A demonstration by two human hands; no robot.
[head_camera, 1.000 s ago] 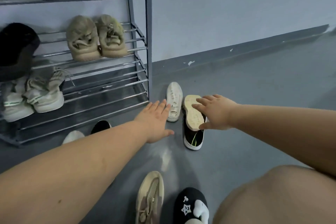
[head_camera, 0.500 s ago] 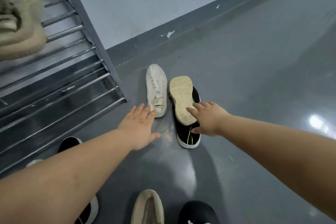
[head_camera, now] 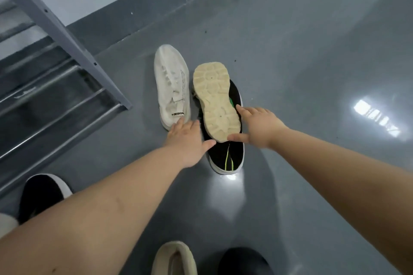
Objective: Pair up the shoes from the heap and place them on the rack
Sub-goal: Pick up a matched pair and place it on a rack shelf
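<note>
1. The white knit sneaker with a printed side strip [head_camera: 173, 87] lies upright on the grey polished floor [head_camera: 301, 73], just right of the grey metal shoe rack [head_camera: 67, 35]; touching its right side, a cream shoe turned sole-up [head_camera: 215, 100] lies on top of a black knit sneaker with a green stripe and white sole [head_camera: 226, 154].
2. The left hand [head_camera: 186, 138] is flat and open, its fingertips [head_camera: 178, 121] at the heel of the white sneaker, closed on nothing; the right hand [head_camera: 257, 127] is spread around the heel end of the upturned shoe, thumb at the heel and fingers along the right edge; its grip looks half-closed on the sole, though firm contact is hard to tell.
3. Handling, as a judgement: all three look light; the knit uppers will be soft and collapse under a squeeze; the lugged rubber sole is stiffer and not slippery.
4. Best hold: pinch the stiff heel or sole edge; for the white sneaker, fingers inside the collar at the heel.
5. Lifting the cream shoe may drag the black one beneath.
6. A cream shoe [head_camera: 174, 259] and dark shoes [head_camera: 42, 194] wait nearer the person.
</note>
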